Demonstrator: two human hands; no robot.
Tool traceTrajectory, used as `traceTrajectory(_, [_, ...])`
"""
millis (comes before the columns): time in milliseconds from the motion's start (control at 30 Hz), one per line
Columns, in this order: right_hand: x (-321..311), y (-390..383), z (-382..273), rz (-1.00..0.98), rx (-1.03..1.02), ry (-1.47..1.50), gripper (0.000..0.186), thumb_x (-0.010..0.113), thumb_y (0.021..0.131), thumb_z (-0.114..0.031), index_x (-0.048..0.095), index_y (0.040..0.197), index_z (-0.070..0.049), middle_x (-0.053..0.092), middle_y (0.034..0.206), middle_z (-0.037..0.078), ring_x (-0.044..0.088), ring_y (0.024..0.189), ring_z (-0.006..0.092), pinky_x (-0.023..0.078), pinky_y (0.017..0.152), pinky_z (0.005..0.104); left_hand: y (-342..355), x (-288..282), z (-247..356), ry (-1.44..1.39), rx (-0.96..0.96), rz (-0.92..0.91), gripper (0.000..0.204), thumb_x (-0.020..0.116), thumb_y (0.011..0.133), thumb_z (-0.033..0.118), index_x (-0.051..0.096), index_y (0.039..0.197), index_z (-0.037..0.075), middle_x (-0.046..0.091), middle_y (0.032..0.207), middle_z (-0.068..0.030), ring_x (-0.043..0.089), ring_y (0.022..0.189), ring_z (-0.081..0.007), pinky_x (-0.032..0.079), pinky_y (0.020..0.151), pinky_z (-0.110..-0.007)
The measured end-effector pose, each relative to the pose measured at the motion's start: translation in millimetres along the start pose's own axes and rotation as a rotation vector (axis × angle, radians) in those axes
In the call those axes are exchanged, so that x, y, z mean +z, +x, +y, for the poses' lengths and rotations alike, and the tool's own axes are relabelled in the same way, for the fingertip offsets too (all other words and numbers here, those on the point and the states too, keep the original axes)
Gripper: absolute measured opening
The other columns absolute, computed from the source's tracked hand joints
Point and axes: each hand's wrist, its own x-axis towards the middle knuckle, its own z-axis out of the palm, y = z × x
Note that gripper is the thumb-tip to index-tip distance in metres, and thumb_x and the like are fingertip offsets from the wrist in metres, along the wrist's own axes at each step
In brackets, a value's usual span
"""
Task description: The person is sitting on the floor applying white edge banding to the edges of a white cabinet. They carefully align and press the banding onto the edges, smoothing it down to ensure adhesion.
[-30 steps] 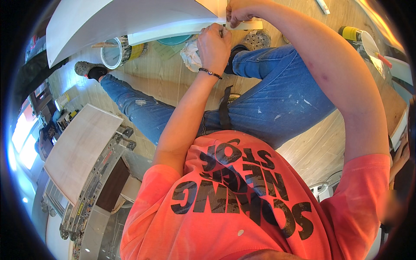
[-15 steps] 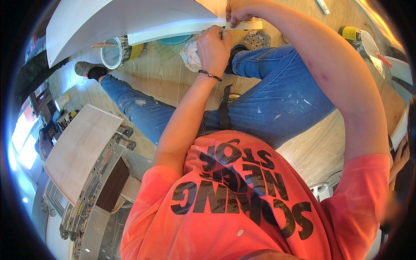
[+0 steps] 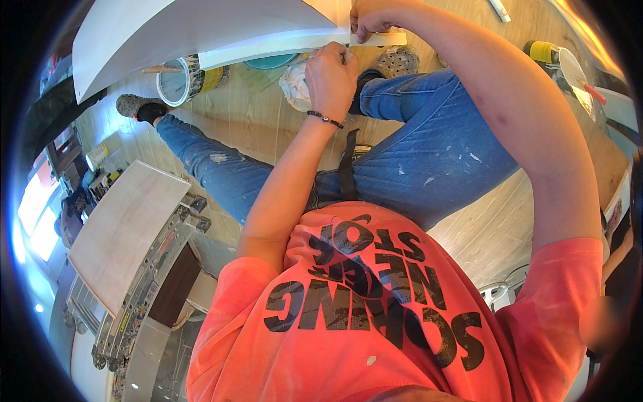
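A large white curved panel [image 3: 167, 40] with a pale strip-like lower edge [image 3: 268, 45] spans the top of the view. My left hand [image 3: 330, 77] is closed, knuckles up, right at that lower edge; whatever its fingers hold is hidden beneath them. Just above and to the right, my right hand [image 3: 368, 19] curls its fingers against the panel's right end. Under those fingers a short cream strip [image 3: 382, 39] sticks out to the right. Behind my left hand lies a crumpled white wad [image 3: 295, 87] on the floor.
Paint buckets stand on the wood floor, one at the left [image 3: 174, 82] and one at the right [image 3: 569, 74]. A teal round container [image 3: 270, 61] sits under the panel. A pale board [image 3: 130, 231] rests on a metal frame at lower left. A white tube [image 3: 499, 9] lies at the top.
My left hand has shifted very slightly down along the panel's edge. My right hand and the panel look nearly the same.
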Motion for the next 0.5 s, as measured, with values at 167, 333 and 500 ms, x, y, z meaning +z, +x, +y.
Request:
traceTrajectory(167, [1.2, 4.7, 0.1, -0.014, 0.015, 0.006, 0.041, 0.087, 0.071, -0.031, 0.08, 0.108, -0.013, 0.077, 0.096, 0.016, 0.074, 0.088, 0.0291, 0.056, 0.075, 0.0432, -1.9, 0.0, -3.4, 0.009, 0.001, -0.008, 0.018, 0.07, 0.084, 0.016, 0.069, 0.086, -0.003, 0.068, 0.087, -0.0244, 0.064, 0.088, -0.043, 0.051, 0.079, -0.052])
traceTrajectory(333, [10.7, 21.9, 15.6, -0.021, -0.021, 0.014, 0.04, 0.087, 0.071, -0.03, 0.08, 0.107, -0.014, 0.077, 0.093, 0.014, 0.073, 0.084, 0.0274, 0.055, 0.073, 0.0428, -2.6, -0.1, -0.5, 0.023, 0.024, 0.006, 0.019, 0.069, 0.084, 0.017, 0.07, 0.087, -0.002, 0.069, 0.087, -0.0249, 0.065, 0.087, -0.0437, 0.051, 0.078, -0.052])
traceTrajectory(500, [11.0, 28.4, 13.9, -0.09, 0.038, 0.057, 0.039, 0.087, 0.071, -0.028, 0.081, 0.107, -0.014, 0.077, 0.091, 0.014, 0.072, 0.081, 0.0257, 0.055, 0.072, 0.0412, -3.2, 1.1, -7.0, 0.06, 0.026, 0.009, 0.021, 0.07, 0.086, 0.021, 0.074, 0.092, 0.002, 0.07, 0.086, -0.0242, 0.067, 0.084, -0.043, 0.052, 0.076, -0.052])
